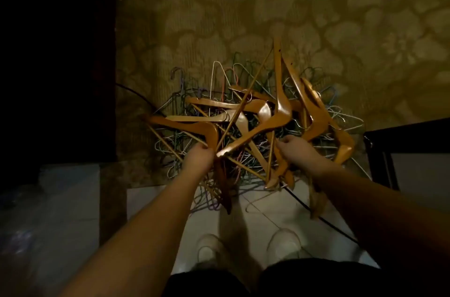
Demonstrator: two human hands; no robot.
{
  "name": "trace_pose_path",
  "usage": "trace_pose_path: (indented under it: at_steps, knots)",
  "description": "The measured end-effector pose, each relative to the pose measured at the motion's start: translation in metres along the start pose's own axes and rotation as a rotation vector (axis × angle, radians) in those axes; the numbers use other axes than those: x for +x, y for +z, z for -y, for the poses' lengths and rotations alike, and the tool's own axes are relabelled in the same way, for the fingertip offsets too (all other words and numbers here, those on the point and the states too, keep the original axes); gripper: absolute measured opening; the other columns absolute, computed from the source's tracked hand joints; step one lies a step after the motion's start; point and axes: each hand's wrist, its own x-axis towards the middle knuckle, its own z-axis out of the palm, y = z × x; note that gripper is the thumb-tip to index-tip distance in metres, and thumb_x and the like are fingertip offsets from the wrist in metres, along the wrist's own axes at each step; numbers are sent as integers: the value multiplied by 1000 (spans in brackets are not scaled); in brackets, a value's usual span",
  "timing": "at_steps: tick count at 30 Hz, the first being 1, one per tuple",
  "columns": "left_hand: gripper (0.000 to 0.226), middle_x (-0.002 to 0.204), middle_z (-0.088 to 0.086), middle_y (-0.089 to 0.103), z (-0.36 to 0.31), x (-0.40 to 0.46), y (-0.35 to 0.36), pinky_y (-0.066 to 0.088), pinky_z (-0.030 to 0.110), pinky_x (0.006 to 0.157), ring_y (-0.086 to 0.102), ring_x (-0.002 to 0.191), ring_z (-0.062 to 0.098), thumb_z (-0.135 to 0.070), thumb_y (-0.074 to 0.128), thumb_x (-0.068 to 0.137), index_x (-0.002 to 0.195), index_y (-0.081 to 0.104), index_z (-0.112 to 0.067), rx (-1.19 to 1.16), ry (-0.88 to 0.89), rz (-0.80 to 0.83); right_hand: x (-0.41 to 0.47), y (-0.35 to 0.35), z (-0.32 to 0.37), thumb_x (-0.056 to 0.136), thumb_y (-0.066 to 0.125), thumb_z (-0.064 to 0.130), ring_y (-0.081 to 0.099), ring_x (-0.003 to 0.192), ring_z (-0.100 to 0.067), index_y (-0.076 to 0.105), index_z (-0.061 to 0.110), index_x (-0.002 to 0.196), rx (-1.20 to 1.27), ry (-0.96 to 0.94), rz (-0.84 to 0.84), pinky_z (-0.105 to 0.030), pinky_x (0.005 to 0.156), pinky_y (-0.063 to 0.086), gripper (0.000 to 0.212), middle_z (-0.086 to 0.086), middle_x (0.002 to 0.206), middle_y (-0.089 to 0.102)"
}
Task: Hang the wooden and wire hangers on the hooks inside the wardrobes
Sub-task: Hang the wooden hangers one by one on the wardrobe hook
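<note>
A tangled heap of thin coloured wire hangers (219, 82) lies on the patterned carpet in front of me, with several orange-brown wooden hangers (280, 111) across it. My left hand (198, 158) grips wooden hangers at the heap's near left, one hanger arm (185, 126) stretching out to the left. My right hand (295, 149) grips more wooden hangers at the near right, their arms fanning up and to the right. Both bunches look lifted a little off the heap. No wardrobe hook is visible.
A dark wardrobe or cabinet side (56, 58) fills the left. A dark-framed piece of furniture (409, 141) stands at the right. A black cable (323, 218) crosses the white tiles near my shoes (282, 243). Pale wrapped objects (48, 211) lie at lower left.
</note>
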Motion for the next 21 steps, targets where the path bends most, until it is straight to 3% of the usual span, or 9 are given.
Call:
trace_pose_path:
  at_steps: [2, 5, 7, 10, 13, 17, 21]
  knots:
    - [19, 97, 9, 65, -4, 25, 7, 51, 36, 77, 61, 86, 25, -28, 51, 91, 101, 59, -14, -47, -30, -36, 24, 6, 7, 97, 45, 46, 61, 82, -23, 61, 14, 93, 77, 46, 13, -41, 79, 52, 36, -6, 87, 64]
    - [14, 94, 11, 63, -13, 54, 17, 48, 35, 67, 60, 82, 27, -23, 57, 90, 95, 61, -10, -105, -83, 5, 58, 13, 17, 93, 48, 53, 55, 67, -22, 59, 14, 88, 380, 151, 69, -32, 54, 46, 41, -6, 78, 56]
    - [15, 84, 9, 60, -12, 67, 25, 45, 33, 60, 57, 72, 23, -24, 58, 92, 83, 58, -12, -149, -80, -1, 74, 16, 18, 91, 53, 54, 58, 67, -22, 60, 13, 96, 452, 170, 62, -28, 50, 45, 41, -8, 81, 59]
    - [20, 86, 7, 61, -8, 77, 31, 46, 30, 58, 58, 74, 21, -30, 58, 91, 95, 61, -11, -276, -46, -40, 86, 17, 19, 90, 61, 49, 62, 68, -21, 59, 8, 103, 533, 166, 15, -28, 50, 48, 43, -11, 85, 62]
    - [24, 98, 10, 69, -8, 83, 30, 54, 35, 72, 65, 87, 26, -31, 65, 88, 98, 67, -9, -348, -50, 5, 97, 19, 16, 85, 63, 57, 60, 74, -22, 64, 9, 99, 489, 165, -26, -30, 63, 50, 49, -9, 86, 61]
    - [25, 99, 11, 72, -11, 82, 28, 51, 35, 68, 67, 89, 27, -30, 69, 88, 100, 71, -8, -433, -66, 117, 97, 18, 20, 82, 59, 62, 64, 89, -27, 65, 13, 99, 455, 134, -78, -42, 86, 54, 53, -10, 96, 65]
    - [22, 100, 7, 72, -9, 70, 24, 48, 40, 91, 66, 93, 24, -27, 73, 85, 99, 70, -11, -473, -41, 189, 101, 12, 14, 79, 57, 57, 67, 87, -27, 68, 11, 95, 446, 156, -104, -43, 86, 56, 50, -12, 96, 70]
